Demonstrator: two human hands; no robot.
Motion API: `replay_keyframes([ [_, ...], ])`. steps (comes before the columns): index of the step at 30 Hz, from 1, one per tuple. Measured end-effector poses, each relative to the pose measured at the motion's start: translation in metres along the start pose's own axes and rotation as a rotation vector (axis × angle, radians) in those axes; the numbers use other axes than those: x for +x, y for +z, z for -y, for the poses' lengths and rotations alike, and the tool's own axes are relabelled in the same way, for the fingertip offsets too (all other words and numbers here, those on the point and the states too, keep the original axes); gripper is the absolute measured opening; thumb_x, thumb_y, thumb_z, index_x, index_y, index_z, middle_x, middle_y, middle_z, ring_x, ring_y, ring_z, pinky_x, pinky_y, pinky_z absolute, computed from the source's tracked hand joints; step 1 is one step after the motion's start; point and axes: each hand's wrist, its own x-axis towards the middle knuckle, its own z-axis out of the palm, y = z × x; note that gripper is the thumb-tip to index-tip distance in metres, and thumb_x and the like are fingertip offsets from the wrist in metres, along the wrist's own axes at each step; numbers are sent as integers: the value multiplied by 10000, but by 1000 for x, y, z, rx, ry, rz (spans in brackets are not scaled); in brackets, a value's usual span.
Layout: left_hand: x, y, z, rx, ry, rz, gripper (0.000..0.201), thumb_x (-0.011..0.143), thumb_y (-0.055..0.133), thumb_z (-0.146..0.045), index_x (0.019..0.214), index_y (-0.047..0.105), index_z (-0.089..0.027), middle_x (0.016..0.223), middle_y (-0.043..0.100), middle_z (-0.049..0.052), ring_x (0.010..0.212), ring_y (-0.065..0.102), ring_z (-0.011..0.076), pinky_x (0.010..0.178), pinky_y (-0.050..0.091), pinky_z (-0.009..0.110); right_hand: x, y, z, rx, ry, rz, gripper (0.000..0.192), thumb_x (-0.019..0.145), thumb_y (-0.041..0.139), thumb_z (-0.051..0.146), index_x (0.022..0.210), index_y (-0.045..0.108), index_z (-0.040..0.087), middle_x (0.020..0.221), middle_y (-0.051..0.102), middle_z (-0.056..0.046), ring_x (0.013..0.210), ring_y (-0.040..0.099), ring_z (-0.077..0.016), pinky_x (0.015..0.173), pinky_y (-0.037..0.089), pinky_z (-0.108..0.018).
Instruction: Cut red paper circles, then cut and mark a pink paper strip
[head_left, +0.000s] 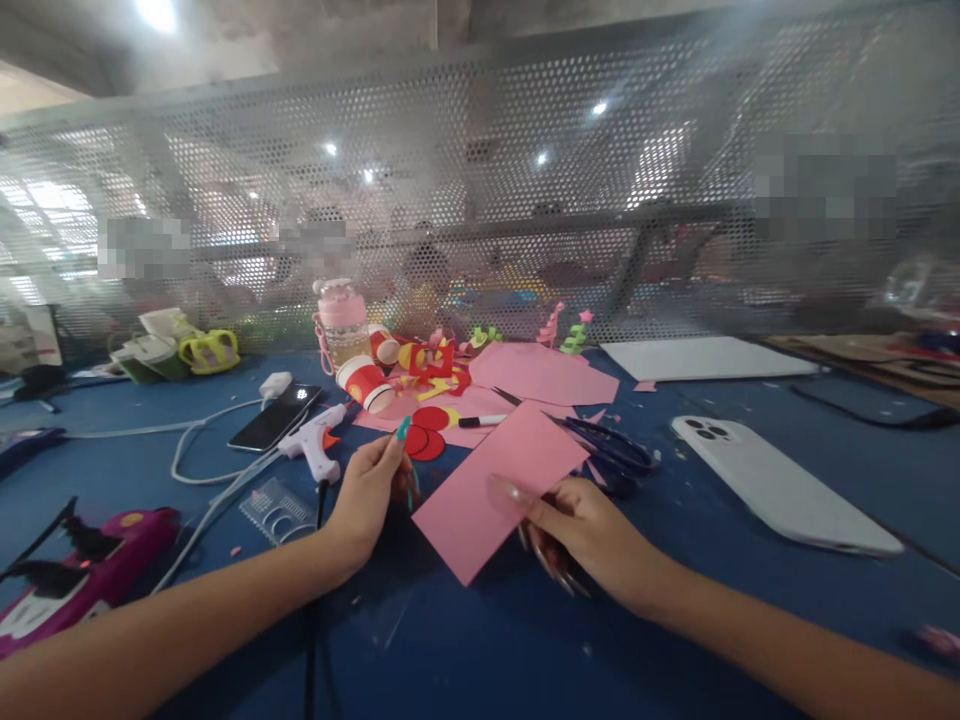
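On the blue counter (675,620), centre foreground: one pink paper sheet (499,485), rectangular, lying tilted with its near corner lifted toward the viewer. Right hand (581,530): grip closed on the sheet's right edge, thumb on top, long-nailed fingers curled beneath. Left hand (371,490): grip narrow, fingertips pinched beside the sheet's left edge; whether it holds a small item or only steadies the paper cannot be told. Just behind the sheet: black scissors (611,450), lying loose, touching no hand. Behind the left hand: red paper circles (426,432), a marker pen (480,421), further pink sheets (540,375). Left of these: white glue gun (319,445) with cord, dark phone (274,418), tipped red-and-white paper cups (367,383), pink bottle (341,322). Right: white phone (780,485), face down, well apart from the sheet. Judged step: positioning or squaring the sheet before shaping it, neither cutting nor gluing yet begun. Judged requirement for the next move: one hand must keep the paper flat while the other frees itself for a tool, the scissors being the nearest.
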Motion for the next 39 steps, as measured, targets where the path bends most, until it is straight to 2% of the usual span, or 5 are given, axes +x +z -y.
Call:
replay_keyframes([
  [7, -6, 1, 2, 177, 60, 282, 408, 689, 627, -542, 608, 475, -172, 585, 415, -49, 544, 356, 92, 514, 266, 232, 2, 0, -3, 15, 29, -31, 563, 560, 686, 680, 420, 459, 185, 319, 423, 53, 263, 399, -52, 276, 293, -168],
  [15, -5, 1, -2, 82, -22, 368, 504, 621, 654, -640, 629, 459, -176, 574, 421, -59, 528, 352, 83, 516, 268, 234, 0, 0, -1, 53, 11, 26, 545, 636, 645, 658, 423, 455, 195, 282, 385, 66, 211, 335, -44, 235, 197, -177],
  [27, -5, -1, 2, 54, -27, 304, 469, 709, 557, -638, 647, 447, -186, 533, 373, -70, 483, 317, 82, 491, 256, 237, 2, -3, -7, 57, 32, 60, 577, 682, 599, 680, 422, 441, 190, 260, 344, 73, 193, 306, -39, 237, 164, -166],
  [34, -6, -1, 0, 123, 80, 409, 439, 702, 612, -582, 607, 479, -174, 642, 402, -33, 592, 358, 107, 563, 304, 264, 2, -4, -10, 41, 30, 34, 569, 679, 602, 677, 428, 447, 191, 267, 367, 66, 198, 313, -44, 234, 182, -166],
  [39, -5, 0, 1, 126, 81, 379, 439, 726, 592, -580, 617, 448, -180, 626, 401, -44, 573, 343, 96, 546, 298, 254, 2, -4, -10, 25, 30, 24, 583, 671, 587, 698, 416, 436, 196, 259, 365, 61, 198, 316, -45, 239, 199, -165],
])
